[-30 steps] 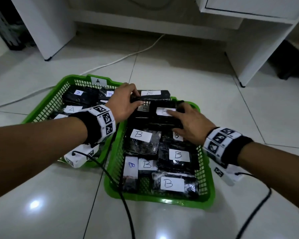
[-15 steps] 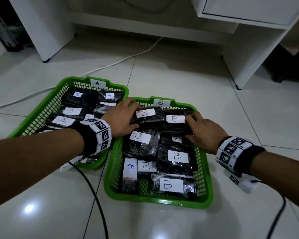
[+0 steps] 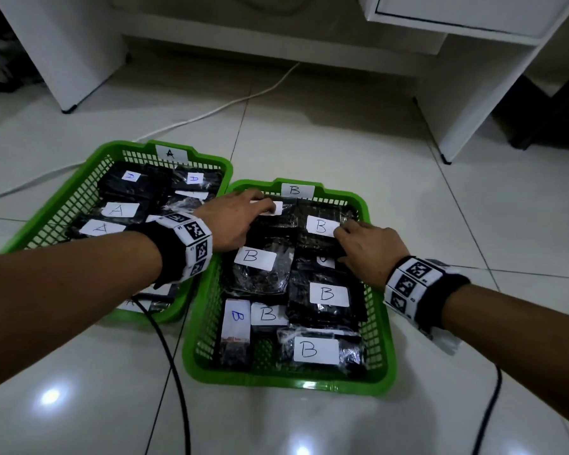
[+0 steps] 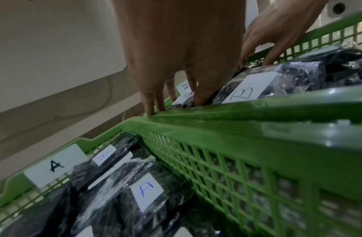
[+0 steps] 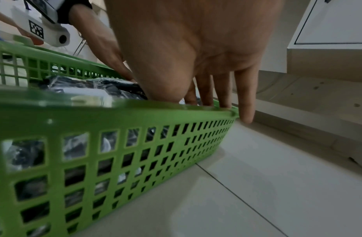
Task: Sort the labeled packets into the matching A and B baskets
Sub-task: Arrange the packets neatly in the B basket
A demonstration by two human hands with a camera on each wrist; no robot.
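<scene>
Nearly done: both hands, left hand [image 3: 235,221] and right hand [image 3: 368,249], press flat, unclenched fingers on B packets [image 3: 321,226] beneath; settle them gently (film crinkles) inside the B basket [image 3: 380,323].

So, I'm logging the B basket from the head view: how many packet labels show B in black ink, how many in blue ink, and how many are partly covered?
Black-ink B labels: 5
Blue-ink B label: 1
Partly covered labels: 2
Total: 8
</scene>
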